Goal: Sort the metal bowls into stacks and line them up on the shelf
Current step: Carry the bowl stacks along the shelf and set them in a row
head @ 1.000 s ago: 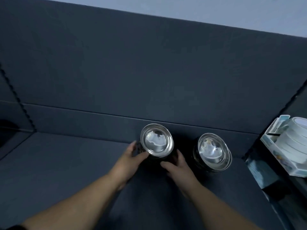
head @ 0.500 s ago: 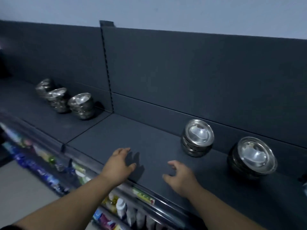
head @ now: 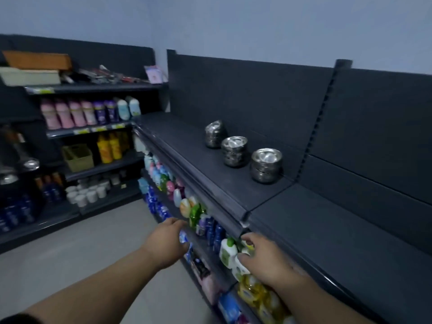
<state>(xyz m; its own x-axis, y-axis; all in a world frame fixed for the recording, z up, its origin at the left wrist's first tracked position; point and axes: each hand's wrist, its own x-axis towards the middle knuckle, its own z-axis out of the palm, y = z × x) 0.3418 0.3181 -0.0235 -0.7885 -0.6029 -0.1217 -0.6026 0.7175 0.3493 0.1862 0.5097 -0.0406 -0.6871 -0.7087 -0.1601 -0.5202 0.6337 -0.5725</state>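
While off the shelf (head: 233, 183):
left hand (head: 167, 243): fingers loose, empty
right hand (head: 268, 260): fingers curled, empty
bowl stacks (head: 234, 151): three, in row

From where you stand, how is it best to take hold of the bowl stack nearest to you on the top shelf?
Probably grip the nearest bowl stack low on its rounded sides with both hands, coming from the open shelf front. It stands upright; the back panel blocks the rear, and the middle stack stands close on its left.

The scene is seen from one head-worn camera, which is aimed forward, downward and leftward along the dark shelf (head: 233, 183), from close beside it.
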